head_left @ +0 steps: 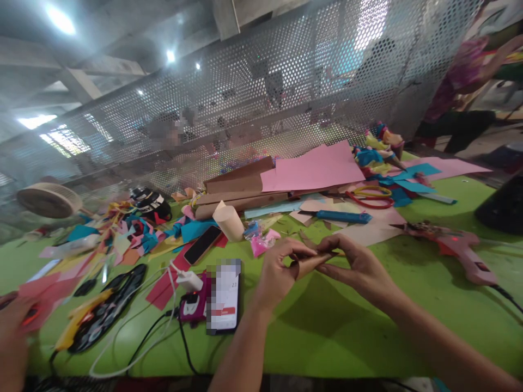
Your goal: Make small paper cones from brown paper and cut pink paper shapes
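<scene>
Above the green table, both my hands hold a small piece of brown paper that looks rolled or folded. My left hand grips its left end with the fingers curled round it. At the other end, my right hand pinches the paper between thumb and fingertips. Fingers cover part of the paper. Just beyond my right hand lies a blue utility knife on paper scraps. A pink glue gun with a lit red light rests further right.
A smartphone and a purple power strip with cables lie left of my hands. Beyond are a paper roll, pink sheets and scissors-like red and yellow handles. Another person's hand is at far left, near a yellow glue gun.
</scene>
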A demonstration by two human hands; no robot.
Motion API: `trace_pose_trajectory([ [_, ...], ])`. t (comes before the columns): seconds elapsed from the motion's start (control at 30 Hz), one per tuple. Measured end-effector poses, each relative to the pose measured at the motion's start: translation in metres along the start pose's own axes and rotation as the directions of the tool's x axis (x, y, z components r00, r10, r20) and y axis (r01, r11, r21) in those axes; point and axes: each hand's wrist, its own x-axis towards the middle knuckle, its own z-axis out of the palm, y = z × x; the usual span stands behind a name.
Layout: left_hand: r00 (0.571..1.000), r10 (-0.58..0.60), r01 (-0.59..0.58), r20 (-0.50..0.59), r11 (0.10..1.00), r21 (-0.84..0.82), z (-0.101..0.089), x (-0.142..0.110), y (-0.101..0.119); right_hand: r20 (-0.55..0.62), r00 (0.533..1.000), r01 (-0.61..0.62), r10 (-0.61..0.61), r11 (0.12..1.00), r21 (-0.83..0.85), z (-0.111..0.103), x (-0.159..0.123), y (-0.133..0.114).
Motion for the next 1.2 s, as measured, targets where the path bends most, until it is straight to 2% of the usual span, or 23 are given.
trace_pose_trajectory([
  [0.3, 0.991, 0.130, -0.130, 0.038, 0.992, 0.000, -0.003, 0.001, 0.002, 0.035, 0.999, -0.010, 0.008, 0.999, 0.040, 0.000, 0.000, -0.001],
  [0.43, 0.993, 0.112, -0.112, 0.034, 0.994, -0.002, -0.001, 0.001, 0.007, 0.033, 0.999, -0.012, 0.011, 0.999, 0.053, 0.000, -0.001, 0.000],
  [0.63, 0.999, 0.026, -0.027, 0.022, 0.999, 0.044, 0.002, 0.001, 0.012, 0.035, 0.999, -0.005, 0.004, 0.999, 0.033, 0.001, -0.001, -0.002],
  [0.8, 0.994, 0.071, -0.077, 0.088, 0.995, 0.063, -0.001, 0.001, 0.008, 0.032, 0.999, 0.013, -0.014, 1.000, 0.024, 0.001, -0.001, -0.003],
  [1.0, 0.990, 0.117, -0.120, 0.079, 0.992, 0.030, -0.002, 0.000, 0.007, 0.043, 0.999, 0.013, -0.014, 0.999, 0.041, 0.001, -0.002, -0.003],
  [1.2, 0.995, 0.094, -0.095, 0.044, 0.995, 0.011, -0.002, 0.000, 0.011, 0.044, 0.993, -0.114, 0.108, 0.980, 0.164, -0.005, -0.002, -0.003],
])
